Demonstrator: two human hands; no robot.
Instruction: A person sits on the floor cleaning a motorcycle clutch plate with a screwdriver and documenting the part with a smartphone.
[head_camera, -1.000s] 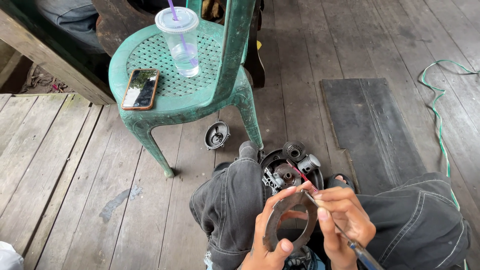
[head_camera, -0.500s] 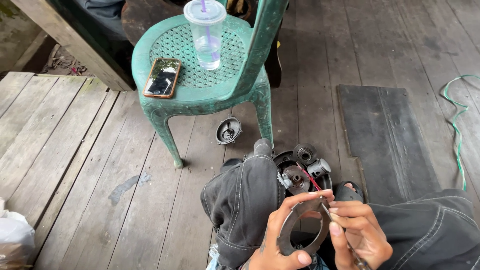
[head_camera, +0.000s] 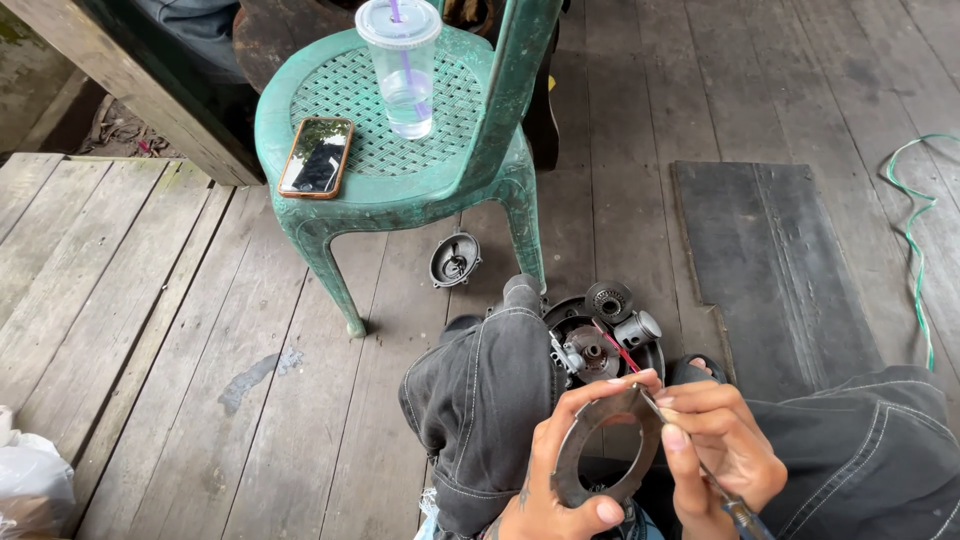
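Observation:
My left hand (head_camera: 560, 480) holds a flat grey metal ring plate (head_camera: 600, 450) upright by its rim, thumb at the bottom, fingertips at the top. My right hand (head_camera: 715, 450) grips a thin metal tool (head_camera: 735, 510) like a pen, its tip resting on the ring's upper right edge. Both hands hover above my knees in dark trousers (head_camera: 490, 400). Just beyond them on the floor lies a black round pan (head_camera: 655, 360) with several small engine parts, among them a piston (head_camera: 637, 329) and a gear (head_camera: 608, 299).
A green plastic chair (head_camera: 400, 190) stands ahead with a phone (head_camera: 316, 157) and a clear lidded cup with a straw (head_camera: 405, 65) on its seat. A round metal cover (head_camera: 455, 259) lies by its leg. A dark rubber mat (head_camera: 775, 265) and green cord (head_camera: 915, 230) lie right; a plastic bag (head_camera: 30, 485) bottom left.
The view has shifted, so the chair and floor parts sit further right and lower. My hands keep hold of the ring and the tool, with the tip still on the ring's edge.

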